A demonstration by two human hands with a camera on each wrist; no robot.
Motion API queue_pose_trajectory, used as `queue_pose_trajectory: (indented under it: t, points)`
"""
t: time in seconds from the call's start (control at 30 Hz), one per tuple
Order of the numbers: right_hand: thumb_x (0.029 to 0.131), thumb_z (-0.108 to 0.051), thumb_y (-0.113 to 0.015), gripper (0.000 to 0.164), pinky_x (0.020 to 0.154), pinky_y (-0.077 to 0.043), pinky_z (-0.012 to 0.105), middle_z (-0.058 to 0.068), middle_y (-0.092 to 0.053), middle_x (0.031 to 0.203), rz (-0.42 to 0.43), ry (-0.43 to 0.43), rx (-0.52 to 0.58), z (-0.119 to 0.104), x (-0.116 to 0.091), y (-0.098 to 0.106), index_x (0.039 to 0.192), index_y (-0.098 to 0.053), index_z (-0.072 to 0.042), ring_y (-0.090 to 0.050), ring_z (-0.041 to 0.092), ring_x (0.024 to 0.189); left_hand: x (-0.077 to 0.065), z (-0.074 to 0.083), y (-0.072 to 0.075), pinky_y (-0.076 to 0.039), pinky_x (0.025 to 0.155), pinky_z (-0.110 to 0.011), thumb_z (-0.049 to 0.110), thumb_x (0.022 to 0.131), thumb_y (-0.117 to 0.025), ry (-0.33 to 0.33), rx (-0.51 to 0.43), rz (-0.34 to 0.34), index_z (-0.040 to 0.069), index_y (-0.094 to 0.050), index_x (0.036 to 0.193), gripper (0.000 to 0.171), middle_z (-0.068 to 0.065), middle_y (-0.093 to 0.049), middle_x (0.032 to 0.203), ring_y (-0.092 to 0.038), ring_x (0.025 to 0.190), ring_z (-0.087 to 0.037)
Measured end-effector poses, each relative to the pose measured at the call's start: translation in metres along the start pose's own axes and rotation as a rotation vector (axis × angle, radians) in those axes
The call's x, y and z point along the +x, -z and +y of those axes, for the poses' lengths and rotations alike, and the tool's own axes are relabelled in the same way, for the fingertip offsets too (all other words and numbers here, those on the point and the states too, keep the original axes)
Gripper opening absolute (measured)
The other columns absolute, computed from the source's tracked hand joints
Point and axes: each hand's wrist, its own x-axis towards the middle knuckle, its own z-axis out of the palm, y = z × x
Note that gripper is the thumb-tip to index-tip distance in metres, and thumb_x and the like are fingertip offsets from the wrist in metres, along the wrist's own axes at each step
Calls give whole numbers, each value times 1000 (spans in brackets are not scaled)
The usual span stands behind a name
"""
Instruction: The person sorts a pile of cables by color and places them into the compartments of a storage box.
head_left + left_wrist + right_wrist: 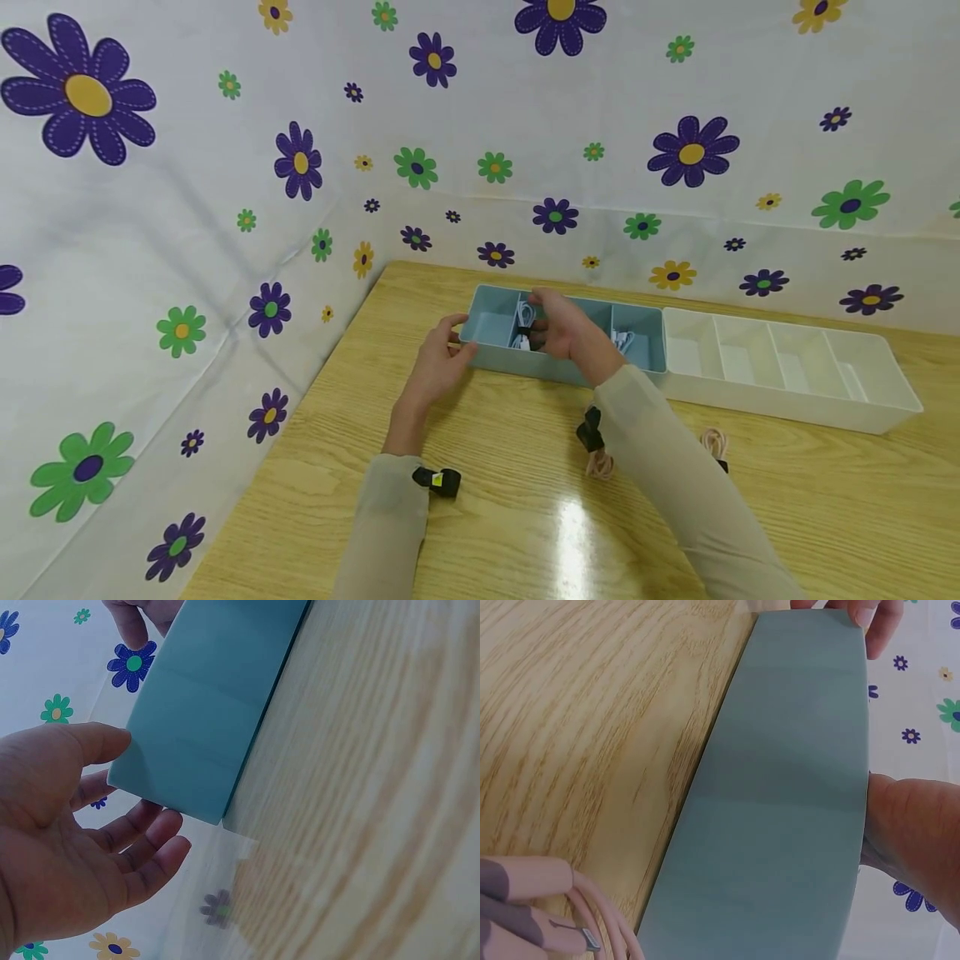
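Note:
A pale blue divided box (491,357) stands on the table near the back wall. At its left end is my left hand (442,360), thumb on the front corner and fingers around the end wall; the left wrist view shows this hand (67,832) from the palm side. My right hand (566,329) reaches into the second compartment from the left, its fingertips right beside a bundled white cable (525,315) with a black tie. I cannot tell whether they pinch it. From the right wrist view, the box's front wall (780,772) hides those fingers.
Another white cable (622,340) lies in the box's rightmost compartment. A white divided box (780,400) adjoins on the right. Nearer me on the table are two pinkish cable bundles (600,465) (714,442), the first partly beside my right sleeve. Flower-patterned cloth hangs behind and at left.

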Motion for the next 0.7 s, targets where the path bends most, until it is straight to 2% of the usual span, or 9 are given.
queue_pose_trajectory:
  t: [0.2,0.5,0.6,0.7]
  points:
    - [107,-33,-37,47,117,-21,54,26,-18,159,10,14,-2,1,-2,-2,150,-40,-17,-20,46,146,-1,0,1,-49,83,-39,16,101,-57,2,5,1,9,-42,147,49,-18,-51,116,-56,95,-29]
    - [107,-40,-35,50,119,-19,52,22,-20,160,37,-10,-23,0,-2,-2,141,-48,-6,-22,43,146,-1,0,0,-48,83,-40,17,101,-57,-12,6,0,10,-42,147,48,-17,-51,115,-56,94,-29]
    - [107,-41,-36,53,118,-22,50,21,-25,158,46,-18,-20,0,0,-2,143,-44,-3,-26,41,144,0,-1,0,-48,82,-39,17,101,-57,-15,10,2,9,-43,147,48,-17,-51,114,-56,93,-28]
    - [107,-40,-37,57,118,-21,50,17,-29,156,55,-9,-32,2,2,-3,152,-31,-6,-26,37,144,0,-1,0,-48,82,-39,16,101,-57,-13,9,-2,9,-42,147,49,-17,-51,113,-56,92,-28]
